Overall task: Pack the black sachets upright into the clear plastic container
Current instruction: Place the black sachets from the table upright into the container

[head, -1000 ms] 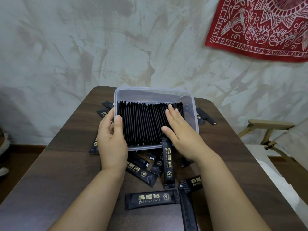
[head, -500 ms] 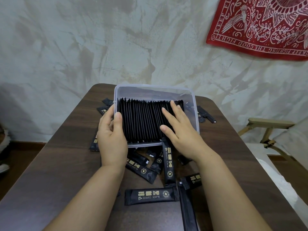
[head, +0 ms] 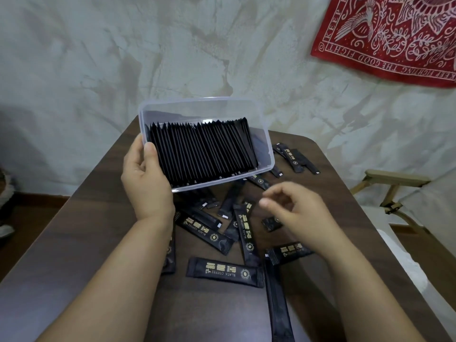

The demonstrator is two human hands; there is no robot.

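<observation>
We are mid-packing: slim black sachets (head: 202, 149) stand in the clear rectangular plastic container (head: 197, 107), tilted above the dark wooden worktop (head: 98, 230) in our gripping left hand (head: 145, 174). Our right hand (head: 296, 213), loosely curled and empty, hovers over loose sachets (head: 223, 272); next we probably pinch one.

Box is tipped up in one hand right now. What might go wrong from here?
1. The left hand grips the clear plastic container by one end only, tilted toward the camera; it may slip.
2. The packed sachets stop short of its right wall, so the row may topple into that gap.
3. The right hand, blurred above the loose sachets, may scatter them.
</observation>
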